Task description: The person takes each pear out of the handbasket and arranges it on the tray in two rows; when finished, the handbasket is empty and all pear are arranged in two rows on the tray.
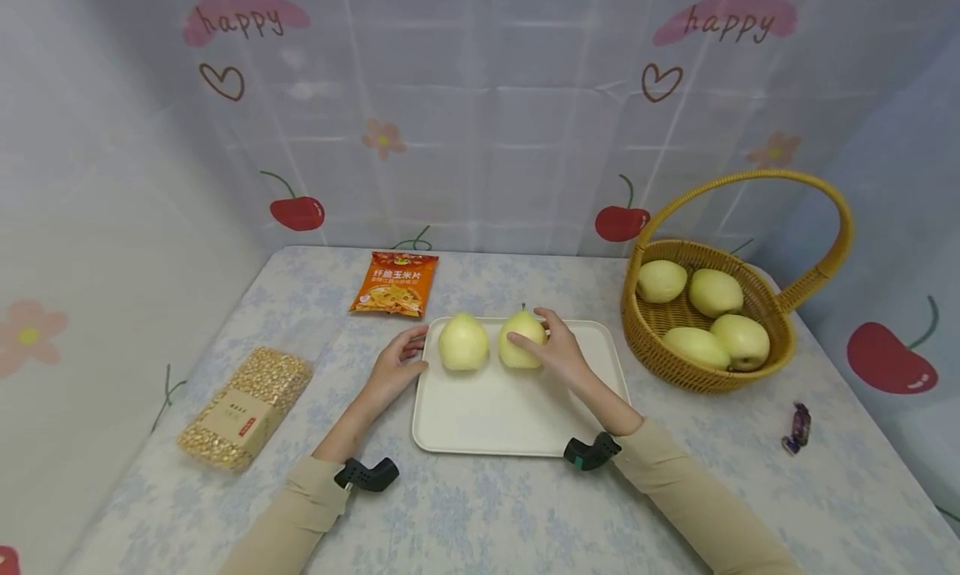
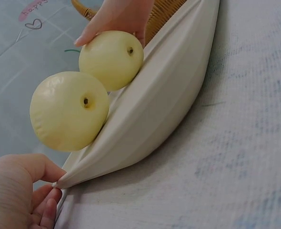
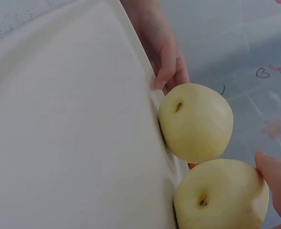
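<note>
A cream rectangular tray (image 1: 487,417) bears two pale yellow-green pears along its far side. My left hand (image 1: 393,365) pinches the tray's left rim, thumb above and other fingers lower down, as the left wrist view shows. Beside it sits the left pear (image 1: 463,342), untouched by either hand. Over the tray, my right hand (image 1: 557,348) holds the right pear (image 1: 517,342), thumb on the near side and fingers around its far right side. That pear's stem points up and away. In the right wrist view only the thumb side of the right hand (image 3: 279,188) shows.
A wicker basket (image 1: 637,350) with a tall handle stands right of the tray, with several pears (image 1: 716,292) inside. An orange snack packet (image 1: 395,285) lies behind the tray. To the left is a bag of corn kernels (image 1: 246,408); a purple-wrapped candy (image 1: 798,428) lies far right.
</note>
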`<state>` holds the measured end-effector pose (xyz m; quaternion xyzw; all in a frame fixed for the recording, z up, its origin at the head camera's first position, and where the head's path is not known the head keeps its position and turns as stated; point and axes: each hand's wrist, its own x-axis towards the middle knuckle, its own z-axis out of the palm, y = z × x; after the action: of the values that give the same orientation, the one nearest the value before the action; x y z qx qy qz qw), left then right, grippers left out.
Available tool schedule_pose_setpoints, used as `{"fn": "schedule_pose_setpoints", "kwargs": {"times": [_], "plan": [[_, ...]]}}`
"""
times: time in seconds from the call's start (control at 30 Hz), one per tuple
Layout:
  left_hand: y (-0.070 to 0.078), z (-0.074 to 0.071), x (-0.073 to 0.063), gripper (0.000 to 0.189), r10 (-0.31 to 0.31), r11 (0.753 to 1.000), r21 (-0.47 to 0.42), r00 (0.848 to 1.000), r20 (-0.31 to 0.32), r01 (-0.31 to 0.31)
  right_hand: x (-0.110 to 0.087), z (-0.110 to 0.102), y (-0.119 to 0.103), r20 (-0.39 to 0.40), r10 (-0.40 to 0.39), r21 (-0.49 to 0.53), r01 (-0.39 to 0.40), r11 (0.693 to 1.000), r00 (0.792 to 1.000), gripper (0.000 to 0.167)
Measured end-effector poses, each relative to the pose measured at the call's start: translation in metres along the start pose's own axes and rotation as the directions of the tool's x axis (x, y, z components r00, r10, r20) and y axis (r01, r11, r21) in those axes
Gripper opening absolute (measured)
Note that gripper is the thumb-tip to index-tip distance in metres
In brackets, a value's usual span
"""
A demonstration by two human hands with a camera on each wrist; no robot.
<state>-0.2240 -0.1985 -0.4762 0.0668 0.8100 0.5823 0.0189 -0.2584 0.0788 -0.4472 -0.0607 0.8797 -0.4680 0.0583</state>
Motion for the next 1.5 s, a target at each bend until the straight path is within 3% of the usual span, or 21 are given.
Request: {"fn": "schedule_pose_setpoints", "kwargs": {"times": [0.1,0.23,0.5,0.8,0.93,1.2,1.33,1.5], "plan": [[-0.002,-0.001,0.003,0.057,-0.014,1.000,-0.003,1.000,0.008,0.014,0.001,-0.001,0.000,0.005,-0.001,-0.002,0.001,1.000,1.000,0.078],[-0.018,0.000,0.009,0.058,0.003,1.000,0.008,1.000,-0.004,-0.003,0.003,-0.003,0.000,0.007,-0.003,-0.010,0.003,1.000,1.000,0.079],[-0.022,0.002,0.008,0.057,0.009,1.000,0.019,1.000,-0.025,-0.009,-0.001,-0.014,-0.003,-0.026,-0.013,-0.005,0.012,1.000,1.000,0.074],[-0.027,0.003,0.008,0.057,0.012,1.000,0.004,0.999,-0.036,-0.012,-0.012,-0.059,0.000,-0.067,-0.031,0.026,0.032,0.999,0.997,0.070],[-0.021,0.002,0.008,0.057,-0.009,1.000,-0.006,1.000,-0.022,0.009,-0.019,-0.083,0.004,-0.100,-0.060,0.040,0.064,0.997,0.993,0.069],[0.012,0.002,-0.006,0.057,-0.014,1.000,0.007,1.000,0.009,0.014,-0.033,-0.131,0.019,-0.201,-0.059,-0.018,0.057,0.998,0.978,0.067],[0.017,0.001,-0.007,0.057,-0.020,1.000,0.016,1.000,0.000,0.020,-0.038,-0.152,0.029,-0.233,-0.032,-0.009,0.030,0.999,0.972,0.071],[0.012,0.001,-0.005,0.057,-0.028,0.999,0.022,1.000,0.000,0.028,-0.047,-0.171,0.044,-0.255,0.008,-0.016,-0.013,1.000,0.967,0.075]]}}
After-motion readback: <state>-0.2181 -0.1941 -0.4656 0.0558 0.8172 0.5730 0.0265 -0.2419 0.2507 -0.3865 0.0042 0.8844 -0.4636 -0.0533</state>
